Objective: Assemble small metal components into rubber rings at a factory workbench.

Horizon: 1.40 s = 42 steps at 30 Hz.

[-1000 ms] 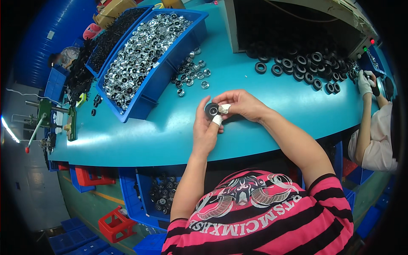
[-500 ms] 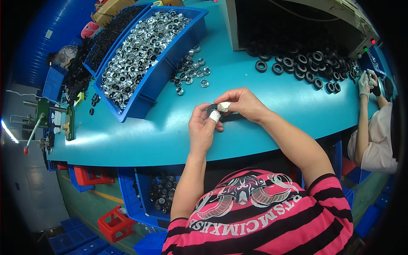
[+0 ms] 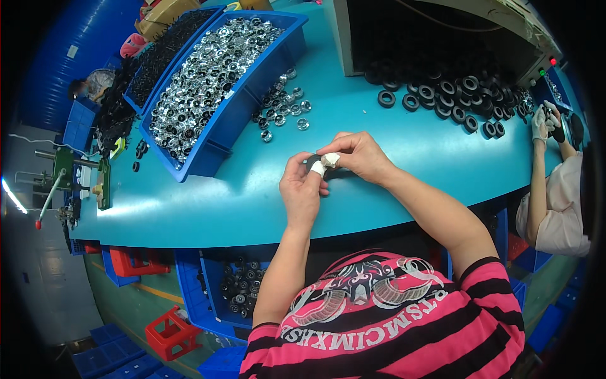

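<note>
My left hand (image 3: 302, 189) and my right hand (image 3: 355, 156) meet over the teal table (image 3: 208, 202), both pinching one small black ring part (image 3: 314, 162). White tape wraps a fingertip on each hand. The part is mostly hidden by my fingers. A few loose shiny metal inserts (image 3: 281, 108) lie just beyond my hands, next to a blue bin (image 3: 252, 82) full of the same shiny inserts.
A second bin of black parts (image 3: 161, 54) stands behind the blue one. Several black rubber rings (image 3: 454, 101) spill from a dark machine opening at the back right. A co-worker's gloved hand (image 3: 541, 123) works at the far right. Blue and red crates sit under the table.
The black part, seen face-on between my fingers a second ago, is now turned and mostly covered by both hands. My hands stayed in the same spot.
</note>
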### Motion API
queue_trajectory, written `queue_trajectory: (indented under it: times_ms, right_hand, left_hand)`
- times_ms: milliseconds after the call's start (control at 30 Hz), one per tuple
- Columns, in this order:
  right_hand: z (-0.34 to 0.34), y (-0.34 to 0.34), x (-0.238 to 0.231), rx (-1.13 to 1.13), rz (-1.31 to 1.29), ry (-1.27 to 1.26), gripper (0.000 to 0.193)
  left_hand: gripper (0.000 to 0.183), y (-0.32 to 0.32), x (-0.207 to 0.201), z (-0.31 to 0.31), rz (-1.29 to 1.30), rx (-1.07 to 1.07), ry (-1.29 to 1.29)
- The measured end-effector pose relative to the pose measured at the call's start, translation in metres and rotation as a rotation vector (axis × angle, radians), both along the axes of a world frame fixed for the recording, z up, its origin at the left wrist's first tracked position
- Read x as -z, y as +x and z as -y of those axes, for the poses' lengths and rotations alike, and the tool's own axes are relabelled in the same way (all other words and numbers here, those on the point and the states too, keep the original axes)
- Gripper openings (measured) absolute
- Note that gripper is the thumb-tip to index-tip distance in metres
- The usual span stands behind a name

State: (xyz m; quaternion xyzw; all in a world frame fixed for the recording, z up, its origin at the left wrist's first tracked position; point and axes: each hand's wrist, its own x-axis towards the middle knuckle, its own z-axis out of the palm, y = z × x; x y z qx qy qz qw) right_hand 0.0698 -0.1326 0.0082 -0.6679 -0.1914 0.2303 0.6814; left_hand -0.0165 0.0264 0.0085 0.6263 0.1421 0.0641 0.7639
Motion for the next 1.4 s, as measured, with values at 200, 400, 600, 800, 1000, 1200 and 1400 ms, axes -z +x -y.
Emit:
queue_trajectory:
  times_ms: [200,400,600,800,1000,1200,1400]
  right_hand:
    - [-0.007,0.0,-0.007,0.026,-0.248,0.108,0.021]
    - [-0.003,0.003,-0.009,0.012,-0.334,0.126,0.022]
    - [-0.002,0.002,-0.012,0.007,-0.255,0.081,0.021]
    - [-0.001,0.002,-0.012,-0.007,-0.265,0.077,0.019]
    - [-0.002,0.001,-0.005,0.011,-0.255,0.098,0.018]
    - [-0.002,0.003,-0.008,-0.027,-0.241,0.137,0.023]
    - [0.001,0.005,-0.01,-0.043,-0.268,0.131,0.025]
  left_hand:
    - [0.041,-0.001,0.002,-0.003,0.126,0.078,-0.086]
    - [0.053,-0.004,-0.004,0.002,0.129,0.095,-0.08]
    - [0.043,-0.003,0.003,0.0,0.158,0.092,-0.03]
    - [0.026,-0.002,0.004,-0.004,0.132,0.071,-0.08]
    - [0.025,0.0,0.007,-0.004,0.116,0.059,-0.055]
    - [0.038,-0.003,0.001,-0.002,0.153,0.075,-0.107]
    - [0.052,-0.005,0.001,-0.001,0.154,0.097,-0.103]
